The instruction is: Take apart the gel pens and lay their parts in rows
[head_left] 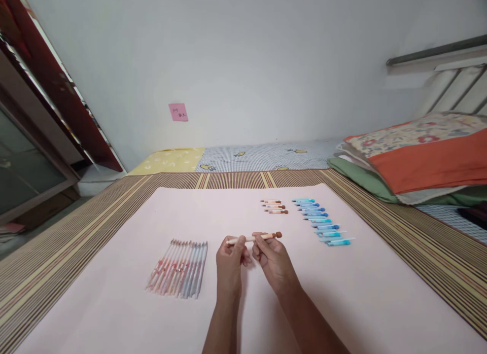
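Observation:
A cream pen with a round brown topper (279,235) is held level above the pale sheet, its topper pointing right. My left hand (229,260) pinches its cream end, and my right hand (274,260) grips it nearer the brown end. Beyond the hands lie 3 short brown-and-cream pens (276,207) with dark tips bared. To their right, several blue pens (321,215) form a slanting column, some with pale ends sticking out. Left of my left hand, several slim clear pens (178,268) with pink and grey barrels lie side by side in a row.
A large pale pink sheet (114,293) covers the striped mat (49,252). Folded bedding with an orange and floral cover (429,146) is piled at the right. Behind stands a white wall (243,65) bearing a pink note (178,112).

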`<action>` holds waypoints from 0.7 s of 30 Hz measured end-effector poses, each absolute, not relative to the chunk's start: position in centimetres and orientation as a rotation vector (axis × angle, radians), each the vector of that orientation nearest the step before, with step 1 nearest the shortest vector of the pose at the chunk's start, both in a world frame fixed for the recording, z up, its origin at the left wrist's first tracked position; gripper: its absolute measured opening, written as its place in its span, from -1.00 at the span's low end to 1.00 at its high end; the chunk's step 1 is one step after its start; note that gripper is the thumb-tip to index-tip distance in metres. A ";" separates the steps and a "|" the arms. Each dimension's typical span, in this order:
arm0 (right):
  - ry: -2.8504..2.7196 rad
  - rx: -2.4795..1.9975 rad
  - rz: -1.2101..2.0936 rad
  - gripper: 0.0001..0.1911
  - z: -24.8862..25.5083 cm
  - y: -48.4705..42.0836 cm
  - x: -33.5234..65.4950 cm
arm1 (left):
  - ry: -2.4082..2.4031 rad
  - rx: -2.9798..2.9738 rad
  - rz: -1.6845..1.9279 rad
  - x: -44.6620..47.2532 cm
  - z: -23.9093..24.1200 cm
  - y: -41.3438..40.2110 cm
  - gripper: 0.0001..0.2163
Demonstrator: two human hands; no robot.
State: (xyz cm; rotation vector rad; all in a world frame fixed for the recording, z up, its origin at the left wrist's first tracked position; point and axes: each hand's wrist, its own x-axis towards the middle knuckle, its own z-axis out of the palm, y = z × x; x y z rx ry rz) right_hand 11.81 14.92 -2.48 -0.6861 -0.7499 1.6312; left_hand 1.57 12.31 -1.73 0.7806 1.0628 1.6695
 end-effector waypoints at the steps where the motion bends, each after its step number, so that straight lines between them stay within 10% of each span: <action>1: -0.722 -0.674 1.644 -0.58 -2.5 14.9 11.8 | 1.031 0.783 1.668 1.6 -1.7 12.3 -0.66; 21: -0.609 -0.641 1.686 -0.60 -2.8 14.7 11.3 | 0.934 0.666 1.679 1.5 -1.5 12.4 -0.57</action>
